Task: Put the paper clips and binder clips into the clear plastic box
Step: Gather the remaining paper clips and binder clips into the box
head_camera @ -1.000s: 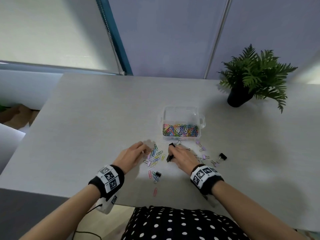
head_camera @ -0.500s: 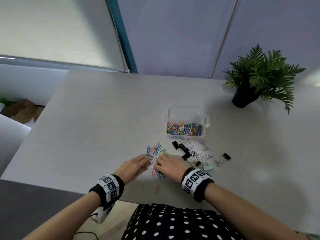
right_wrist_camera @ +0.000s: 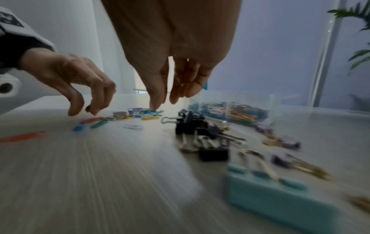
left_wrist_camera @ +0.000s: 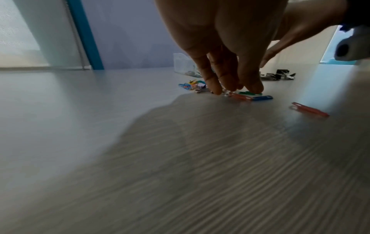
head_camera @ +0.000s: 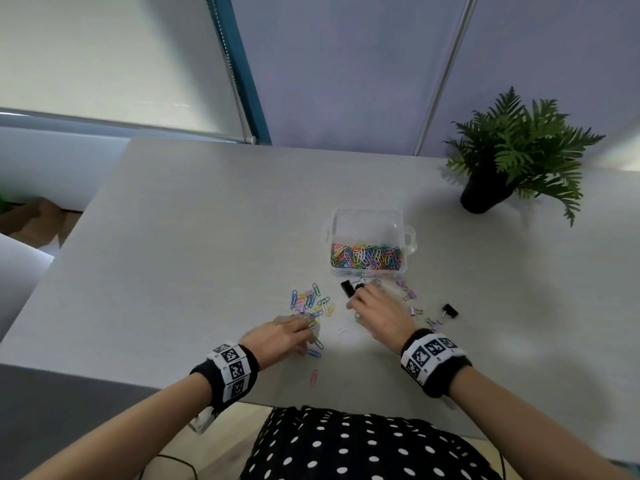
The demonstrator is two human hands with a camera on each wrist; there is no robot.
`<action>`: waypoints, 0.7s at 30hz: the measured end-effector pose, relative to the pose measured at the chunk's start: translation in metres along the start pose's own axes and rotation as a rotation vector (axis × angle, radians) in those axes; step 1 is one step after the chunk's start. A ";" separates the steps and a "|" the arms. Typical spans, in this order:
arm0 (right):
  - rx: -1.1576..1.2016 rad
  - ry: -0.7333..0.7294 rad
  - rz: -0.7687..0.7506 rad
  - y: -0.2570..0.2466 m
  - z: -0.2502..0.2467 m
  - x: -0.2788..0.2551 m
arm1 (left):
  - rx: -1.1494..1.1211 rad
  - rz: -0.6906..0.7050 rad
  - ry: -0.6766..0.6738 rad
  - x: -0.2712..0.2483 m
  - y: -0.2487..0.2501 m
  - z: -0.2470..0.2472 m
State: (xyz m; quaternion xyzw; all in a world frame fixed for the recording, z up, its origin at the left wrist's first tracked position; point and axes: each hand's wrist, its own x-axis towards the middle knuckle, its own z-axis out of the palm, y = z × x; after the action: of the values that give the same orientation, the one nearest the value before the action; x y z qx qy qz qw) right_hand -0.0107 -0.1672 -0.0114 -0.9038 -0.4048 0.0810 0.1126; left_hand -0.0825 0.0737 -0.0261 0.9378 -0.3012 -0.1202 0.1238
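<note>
Pale grey table (head_camera: 207, 220) before lilac wall panels (head_camera: 346, 64); white blind (head_camera: 104, 53) left, potted fern (head_camera: 512, 150) right.

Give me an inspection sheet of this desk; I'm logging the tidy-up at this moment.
Surface: pale grey wood-grain table, clips scattered near its front edge.
Job's things: clear plastic box, open, holding coloured paper clips; loose coloured paper clips left of the black binder clips; small purple binder clips on the right.
Clutter: light teal block, blurred.
Hands: left hand with fingers down on paper clips; right hand above the binder clips, holding nothing seen.
Cables: thin dark cable below the left arm.
Surroundings: green fern in a black pot, window blind, lilac wall.
</note>
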 end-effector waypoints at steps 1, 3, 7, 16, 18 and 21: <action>0.026 -0.017 -0.034 -0.005 0.003 0.003 | 0.043 -0.002 -0.023 0.002 0.001 0.002; 0.061 -0.069 -0.070 -0.015 0.011 0.010 | 0.086 -0.028 -0.004 0.003 0.005 0.002; 0.073 -0.211 -0.057 -0.021 0.025 0.016 | -0.079 -0.227 -0.011 -0.001 0.015 0.001; 0.346 -0.276 0.091 -0.049 0.024 0.024 | -0.052 -0.102 -0.121 -0.002 0.000 0.004; 0.334 -0.303 0.132 -0.058 0.032 0.028 | -0.032 -0.025 -0.130 0.002 0.000 0.003; 0.224 -0.300 0.134 -0.066 0.034 0.031 | 0.001 -0.001 -0.089 0.005 0.000 0.000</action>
State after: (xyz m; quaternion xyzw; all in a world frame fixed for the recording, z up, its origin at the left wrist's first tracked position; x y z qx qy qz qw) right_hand -0.0451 -0.0969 -0.0281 -0.8885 -0.3442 0.2664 0.1453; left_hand -0.0787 0.0706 -0.0271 0.9317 -0.3061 -0.1616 0.1098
